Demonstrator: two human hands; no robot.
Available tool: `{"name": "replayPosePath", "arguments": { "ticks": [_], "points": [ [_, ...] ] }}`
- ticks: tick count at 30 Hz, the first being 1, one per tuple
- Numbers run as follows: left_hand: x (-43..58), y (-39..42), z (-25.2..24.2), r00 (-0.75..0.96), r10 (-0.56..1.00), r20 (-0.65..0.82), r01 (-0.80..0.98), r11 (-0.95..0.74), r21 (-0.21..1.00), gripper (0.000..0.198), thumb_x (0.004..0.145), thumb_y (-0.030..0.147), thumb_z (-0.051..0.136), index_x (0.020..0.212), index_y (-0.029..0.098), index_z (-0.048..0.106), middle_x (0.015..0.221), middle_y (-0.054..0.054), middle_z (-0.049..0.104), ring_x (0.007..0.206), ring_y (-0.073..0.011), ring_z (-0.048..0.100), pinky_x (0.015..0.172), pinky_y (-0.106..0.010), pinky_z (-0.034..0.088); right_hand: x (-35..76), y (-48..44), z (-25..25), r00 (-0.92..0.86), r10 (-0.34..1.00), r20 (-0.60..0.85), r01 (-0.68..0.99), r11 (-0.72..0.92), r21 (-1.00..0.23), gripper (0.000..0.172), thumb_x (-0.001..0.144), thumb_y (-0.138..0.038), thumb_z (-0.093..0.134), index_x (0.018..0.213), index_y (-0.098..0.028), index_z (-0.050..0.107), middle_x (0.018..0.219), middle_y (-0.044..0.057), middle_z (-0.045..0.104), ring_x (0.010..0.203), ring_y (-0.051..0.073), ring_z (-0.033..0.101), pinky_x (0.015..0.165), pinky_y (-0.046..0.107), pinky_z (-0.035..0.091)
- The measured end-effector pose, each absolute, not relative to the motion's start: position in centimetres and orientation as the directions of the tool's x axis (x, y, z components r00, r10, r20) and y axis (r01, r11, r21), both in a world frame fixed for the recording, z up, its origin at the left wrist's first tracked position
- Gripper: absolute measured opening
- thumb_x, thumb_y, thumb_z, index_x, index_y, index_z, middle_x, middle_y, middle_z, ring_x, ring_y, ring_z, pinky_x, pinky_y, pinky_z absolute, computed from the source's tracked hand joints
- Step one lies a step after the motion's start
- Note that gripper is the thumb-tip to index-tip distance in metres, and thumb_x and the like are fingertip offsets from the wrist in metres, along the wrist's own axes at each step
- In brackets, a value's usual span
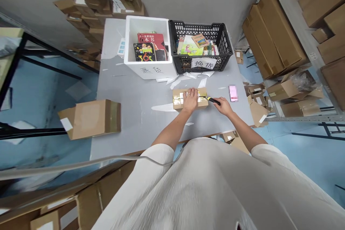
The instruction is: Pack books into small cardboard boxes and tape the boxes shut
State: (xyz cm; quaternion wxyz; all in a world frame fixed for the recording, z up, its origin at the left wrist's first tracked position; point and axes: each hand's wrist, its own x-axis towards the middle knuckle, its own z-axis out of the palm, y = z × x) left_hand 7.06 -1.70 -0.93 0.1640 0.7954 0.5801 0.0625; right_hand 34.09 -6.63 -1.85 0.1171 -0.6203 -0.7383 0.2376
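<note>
A small taped cardboard box (pixel 177 105) lies on the grey table (pixel 134 115) in front of me. My left hand (pixel 191 100) rests flat on top of it, fingers stretched across the tape and a white label. On the right, my right hand (pixel 223 106) is wrapped round a black and yellow utility knife (pixel 215 101). The knife's tip meets the box's top near its right end. Whether the blade is in the tape is too small to tell.
Behind the box stand a white foam bin (pixel 148 68) and a black plastic crate (pixel 201 59), both holding books. A pink-screened phone (pixel 233 93) lies at right. A larger carton (pixel 93 118) sits on the left edge. Torn paper (pixel 163 107) is scattered about. A cable (pixel 113 157) crosses low left.
</note>
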Motion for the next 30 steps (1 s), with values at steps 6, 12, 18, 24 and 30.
{"name": "replayPosePath", "arguments": {
  "ticks": [6, 12, 18, 24, 30],
  "points": [
    [7.0, -1.8, -0.4, 0.317, 0.938, -0.139, 0.907, -0.257, 0.334, 0.075, 0.108, 0.027, 0.04, 0.183, 0.017, 0.035, 0.188, -0.023, 0.038, 0.175, -0.0388, 0.035, 0.138, -0.066, 0.027, 34.5, -6.1, -1.4, -0.227, 0.962, -0.15, 0.835, 0.114, -0.538, 0.051, 0.112, -0.05, 0.061, 0.155, -0.026, 0.075, 0.133, 0.015, 0.079, 0.126, 0.037, 0.068, 0.114, 0.051, 0.055],
    [7.1, -1.7, -0.2, 0.318, 0.938, -0.136, 0.91, -0.262, 0.322, 0.074, 0.108, 0.025, 0.038, 0.181, 0.018, 0.038, 0.187, -0.023, 0.041, 0.174, -0.0378, 0.036, 0.138, -0.067, 0.025, 35.5, -4.8, -0.8, -0.255, 0.958, -0.133, 0.87, 0.167, -0.465, 0.051, 0.111, -0.05, 0.061, 0.153, -0.026, 0.078, 0.131, 0.017, 0.078, 0.125, 0.039, 0.065, 0.111, 0.053, 0.054],
    [7.1, -2.2, -0.3, 0.309, 0.941, -0.137, 0.913, -0.253, 0.32, 0.071, 0.11, 0.024, 0.036, 0.181, 0.019, 0.039, 0.187, -0.022, 0.042, 0.174, -0.0374, 0.037, 0.138, -0.066, 0.024, 39.0, -4.0, -0.5, -0.079, 0.996, -0.046, 0.875, 0.048, -0.482, 0.056, 0.112, -0.054, 0.055, 0.153, -0.022, 0.074, 0.132, 0.019, 0.076, 0.124, 0.041, 0.065, 0.114, 0.056, 0.053],
    [7.1, -2.4, -0.6, 0.292, 0.949, -0.12, 0.912, -0.238, 0.333, 0.07, 0.111, 0.03, 0.038, 0.18, 0.017, 0.041, 0.189, -0.021, 0.038, 0.175, -0.0358, 0.035, 0.14, -0.063, 0.023, 41.3, -3.9, -0.2, -0.059, 0.998, -0.031, 0.873, 0.037, -0.486, 0.055, 0.107, -0.057, 0.063, 0.148, -0.023, 0.076, 0.136, 0.019, 0.076, 0.129, 0.044, 0.064, 0.115, 0.059, 0.054],
    [6.1, -3.4, 0.0, 0.315, 0.939, -0.135, 0.899, -0.25, 0.36, 0.076, 0.107, 0.038, 0.05, 0.181, 0.02, 0.041, 0.191, -0.02, 0.034, 0.178, -0.039, 0.029, 0.142, -0.066, 0.021, 37.2, -3.5, -0.8, -0.116, 0.988, -0.101, 0.841, 0.044, -0.54, 0.051, 0.105, -0.054, 0.066, 0.144, -0.023, 0.077, 0.134, 0.018, 0.076, 0.129, 0.041, 0.067, 0.116, 0.057, 0.055]
  ]
}}
